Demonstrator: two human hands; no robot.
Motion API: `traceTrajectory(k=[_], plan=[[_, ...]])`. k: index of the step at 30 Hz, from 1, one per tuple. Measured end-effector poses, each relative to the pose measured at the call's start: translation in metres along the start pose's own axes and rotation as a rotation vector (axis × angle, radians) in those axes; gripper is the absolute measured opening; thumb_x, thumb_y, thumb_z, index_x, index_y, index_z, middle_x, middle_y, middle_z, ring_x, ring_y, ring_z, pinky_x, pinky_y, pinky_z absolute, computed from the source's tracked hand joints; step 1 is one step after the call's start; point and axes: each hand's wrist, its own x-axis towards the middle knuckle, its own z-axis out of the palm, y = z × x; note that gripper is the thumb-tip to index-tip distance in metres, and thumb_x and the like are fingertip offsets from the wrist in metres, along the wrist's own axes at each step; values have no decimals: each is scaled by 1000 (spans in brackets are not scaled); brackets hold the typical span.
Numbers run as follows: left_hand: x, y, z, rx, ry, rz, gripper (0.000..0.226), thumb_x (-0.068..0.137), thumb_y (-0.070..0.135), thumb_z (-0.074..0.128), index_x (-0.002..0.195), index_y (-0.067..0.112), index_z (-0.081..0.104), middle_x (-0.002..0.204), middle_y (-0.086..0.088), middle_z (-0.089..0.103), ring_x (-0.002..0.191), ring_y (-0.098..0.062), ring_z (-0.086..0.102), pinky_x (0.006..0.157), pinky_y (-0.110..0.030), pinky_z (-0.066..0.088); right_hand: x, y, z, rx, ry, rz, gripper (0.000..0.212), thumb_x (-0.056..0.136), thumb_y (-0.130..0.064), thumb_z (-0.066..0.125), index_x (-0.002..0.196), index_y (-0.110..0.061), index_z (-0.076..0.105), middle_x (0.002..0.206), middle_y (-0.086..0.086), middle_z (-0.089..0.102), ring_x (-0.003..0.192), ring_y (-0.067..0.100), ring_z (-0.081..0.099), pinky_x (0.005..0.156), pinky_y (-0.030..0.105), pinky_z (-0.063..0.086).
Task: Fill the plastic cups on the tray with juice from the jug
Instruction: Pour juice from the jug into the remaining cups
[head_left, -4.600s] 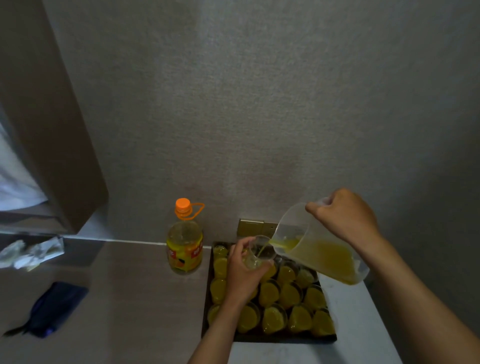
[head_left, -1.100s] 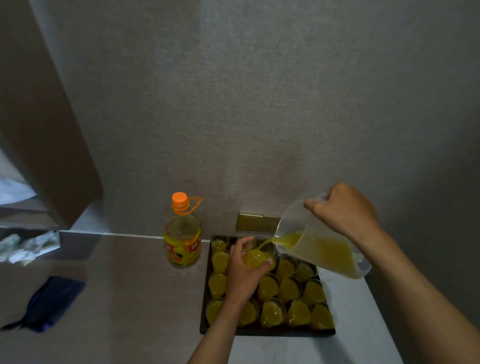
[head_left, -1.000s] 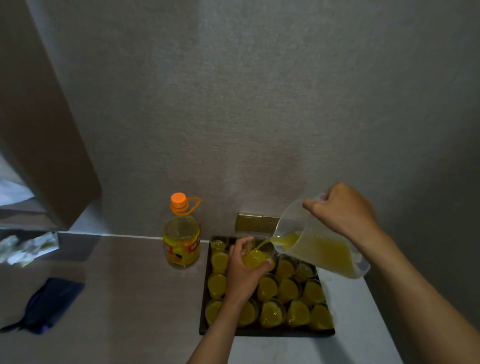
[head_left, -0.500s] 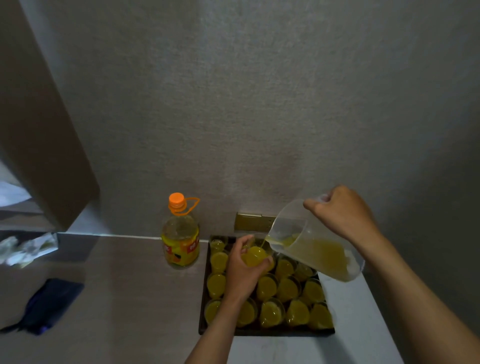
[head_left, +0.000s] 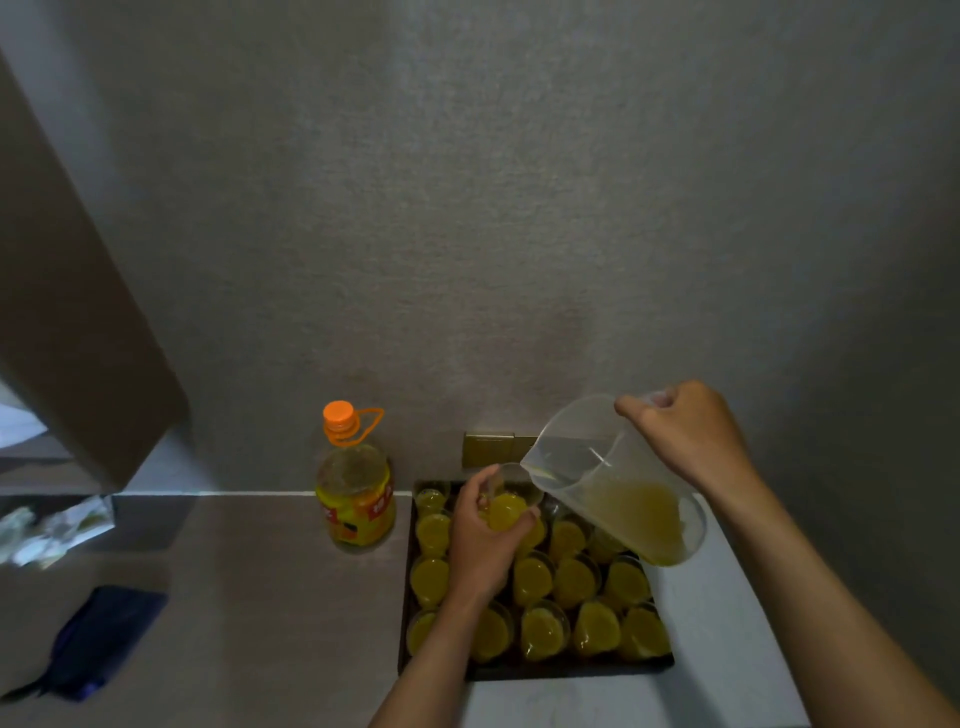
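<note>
the right hand grips the jug by its handle at three o'clock of the tray, and it has tipped back, so the thin stream of a second ago has stopped. the left hand is wrapped around a plastic cup now nearly full, held over the tray's twelve o'clock end. i'd say this cup is done and goes back among the filled ones; the juice in the jug sits lower than before.

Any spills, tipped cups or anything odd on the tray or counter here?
Nothing stands out. The cups on the tray stand upright, no juice shows on the counter, and the jug is tipped back from the held cup.
</note>
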Motion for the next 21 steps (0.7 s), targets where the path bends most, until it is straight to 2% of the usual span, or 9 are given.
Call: traceTrajectory(k=[3, 6, 9, 11, 13, 15, 17, 21], plan=[[4, 1, 1, 29, -20, 7, 71, 78, 28, 88, 138, 38, 51, 135, 19, 55, 122, 5, 47, 99, -27, 50, 0, 9, -3, 108, 60, 36, 52, 88, -32, 70, 47, -22, 39, 43, -6, 36, 44, 18, 36, 56, 33, 34], [12, -1, -1, 90, -45, 26, 72, 79, 31, 86, 139, 43, 48, 136, 19, 54, 123, 2, 49, 94, -19, 47, -1, 19, -5, 201, 110, 68, 57, 90, -27, 70, 45, -22, 35, 41, -9, 31, 40, 12, 28, 55, 32, 30], [21, -2, -2, 173, -67, 47, 75, 76, 31, 86, 139, 46, 47, 134, 19, 56, 123, -1, 53, 97, -25, 51, -5, 31, -3, 303, 158, 97, 59, 91, -28, 69, 43, -22, 35, 43, -8, 31, 43, 14, 28, 56, 33, 31], [25, -2, -3, 212, -96, 54, 76, 76, 28, 85, 139, 46, 46, 131, 21, 56, 121, 0, 53, 97, -25, 51, -8, 41, 0, 381, 194, 118, 55, 91, -29, 70, 46, -19, 41, 46, 3, 36, 47, 17, 34, 56, 34, 34], [29, 1, -2, 240, -126, 58, 75, 78, 24, 84, 138, 45, 46, 129, 22, 55, 119, 4, 53, 91, -17, 50, -11, 50, 4, 430, 223, 137, 51, 91, -31, 70, 50, -9, 49, 50, 15, 44, 49, 19, 40, 56, 35, 38], [34, 2, -2, 269, -147, 70, 74, 78, 23, 84, 137, 45, 45, 128, 21, 57, 115, 5, 55, 89, -17, 51, -15, 56, 6, 475, 270, 147, 53, 92, -28, 70, 47, -17, 45, 46, 5, 41, 48, 18, 38, 56, 33, 37], [40, 3, 0, 304, -162, 71, 75, 75, 26, 85, 136, 44, 45, 129, 19, 58, 115, 0, 57, 93, -26, 55, -19, 59, 7, 512, 312, 163, 56, 93, -23, 70, 45, -21, 39, 44, -4, 35, 45, 17, 32, 55, 30, 35], [57, -1, 6, 405, -198, 96, 74, 70, 32, 86, 131, 45, 46, 131, 17, 58, 118, -4, 58, 96, -33, 57, -26, 69, 7, 584, 355, 227, 57, 95, -18, 68, 49, -18, 35, 39, -13, 27, 38, 7, 23, 51, 27, 27]])
